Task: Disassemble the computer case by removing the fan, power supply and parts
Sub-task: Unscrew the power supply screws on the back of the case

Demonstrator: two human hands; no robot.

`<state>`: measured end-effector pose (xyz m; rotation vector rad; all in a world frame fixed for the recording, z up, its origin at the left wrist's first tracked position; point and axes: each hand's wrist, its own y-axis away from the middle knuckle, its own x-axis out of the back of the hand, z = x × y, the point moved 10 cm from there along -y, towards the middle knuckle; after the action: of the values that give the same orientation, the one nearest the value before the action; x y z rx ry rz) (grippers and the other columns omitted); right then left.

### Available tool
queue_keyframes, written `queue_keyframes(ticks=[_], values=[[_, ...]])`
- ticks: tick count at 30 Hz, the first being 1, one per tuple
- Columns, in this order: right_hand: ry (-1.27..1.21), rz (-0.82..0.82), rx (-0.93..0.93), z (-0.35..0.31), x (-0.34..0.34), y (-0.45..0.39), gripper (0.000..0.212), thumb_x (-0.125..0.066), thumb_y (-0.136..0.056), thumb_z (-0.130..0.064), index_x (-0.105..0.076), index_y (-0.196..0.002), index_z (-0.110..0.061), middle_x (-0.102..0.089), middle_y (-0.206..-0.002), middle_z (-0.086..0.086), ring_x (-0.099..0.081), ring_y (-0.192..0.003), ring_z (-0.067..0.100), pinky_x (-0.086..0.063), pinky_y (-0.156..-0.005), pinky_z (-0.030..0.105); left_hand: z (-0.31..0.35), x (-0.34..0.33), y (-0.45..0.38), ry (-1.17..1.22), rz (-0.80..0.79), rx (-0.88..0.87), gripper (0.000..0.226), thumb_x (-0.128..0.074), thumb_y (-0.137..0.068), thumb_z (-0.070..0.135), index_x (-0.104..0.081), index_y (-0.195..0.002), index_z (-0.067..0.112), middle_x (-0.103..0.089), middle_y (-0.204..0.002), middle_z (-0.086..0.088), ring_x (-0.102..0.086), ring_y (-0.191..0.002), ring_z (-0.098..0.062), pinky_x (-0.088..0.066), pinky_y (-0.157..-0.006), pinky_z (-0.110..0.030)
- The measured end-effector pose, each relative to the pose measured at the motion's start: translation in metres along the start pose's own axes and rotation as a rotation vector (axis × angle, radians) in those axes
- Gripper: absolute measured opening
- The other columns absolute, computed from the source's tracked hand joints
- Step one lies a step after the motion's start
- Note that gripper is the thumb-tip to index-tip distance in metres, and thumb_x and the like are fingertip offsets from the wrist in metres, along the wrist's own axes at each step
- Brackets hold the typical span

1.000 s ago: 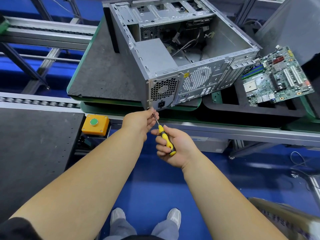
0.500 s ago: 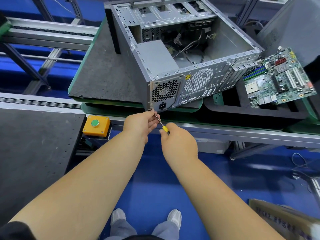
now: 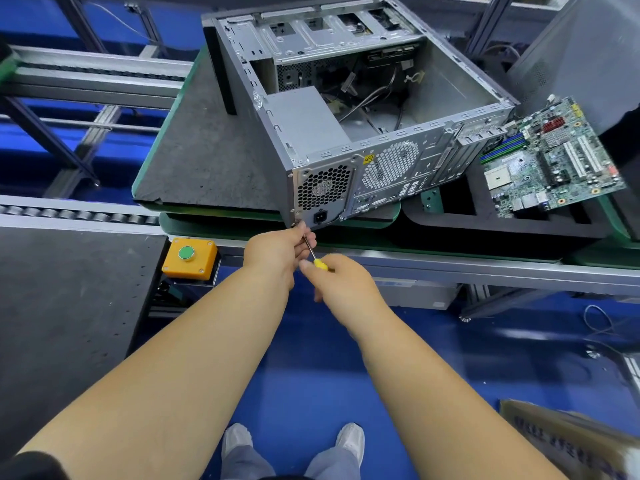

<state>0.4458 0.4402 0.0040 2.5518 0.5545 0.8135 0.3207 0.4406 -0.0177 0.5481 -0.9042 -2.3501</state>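
Change: your right hand [image 3: 341, 285] has rolled over the screwdriver [image 3: 317, 259] handle, gripping it.
Left hand [image 3: 282, 249]: pinches the shaft.
Meaning: power supply [image 3: 323, 192] screw loosening, frame centre.

Both forearms are bare from the wrists back toward the elbows, with no watch, band or glove on either. The left hand [image 3: 277, 251] and the right hand [image 3: 341, 282] are uncovered too, and no ring shows on the visible fingers. A dark, nearly black sleeve [image 3: 31, 465] edge shows at the left upper arm in the lower corner of the view. Below, the legs wear light grey-blue trousers [image 3: 242, 462], and the feet are in pale, whitish shoes [image 3: 351, 439] with rounded toes.
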Motion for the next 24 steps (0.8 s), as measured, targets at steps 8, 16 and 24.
queue_keyframes(ticks=[8,16,24], values=[[-0.825,-0.312,-0.277,0.016,-0.028,0.008,0.037,-0.039,-0.106,-0.030,-0.066,-0.096,-0.006,-0.052,-0.055,0.001,-0.040,-0.045,0.012,-0.035,-0.048,0.023,0.000,0.006,0.002,0.033,0.026,-0.018,0.013,-0.062,-0.095,0.018,-0.066,-0.085,0.009,-0.072,-0.079,-0.001,-0.069,-0.066,-0.005,-0.055,-0.057,-0.014],[-0.288,-0.045,-0.096,0.012,-0.004,0.003,0.022,-0.052,-0.099,-0.035,-0.065,-0.091,-0.021,-0.059,-0.058,-0.003,-0.047,-0.057,0.016,-0.036,-0.052,0.027,-0.001,0.003,0.006,0.002,-0.011,-0.001,0.018,-0.057,-0.098,0.021,-0.063,-0.084,0.011,-0.067,-0.078,-0.001,-0.064,-0.071,-0.008,-0.052,-0.068,-0.018],[0.456,0.278,0.245,-0.022,0.015,0.011,0.019,-0.056,-0.096,-0.039,-0.044,-0.090,-0.025,-0.055,-0.079,-0.006,-0.050,-0.074,0.021,-0.033,-0.056,0.032,-0.002,0.002,0.004,-0.002,0.003,-0.009,0.014,-0.061,-0.096,0.018,-0.065,-0.085,0.009,-0.069,-0.080,-0.003,-0.065,-0.073,-0.009,-0.054,-0.076,-0.021]])
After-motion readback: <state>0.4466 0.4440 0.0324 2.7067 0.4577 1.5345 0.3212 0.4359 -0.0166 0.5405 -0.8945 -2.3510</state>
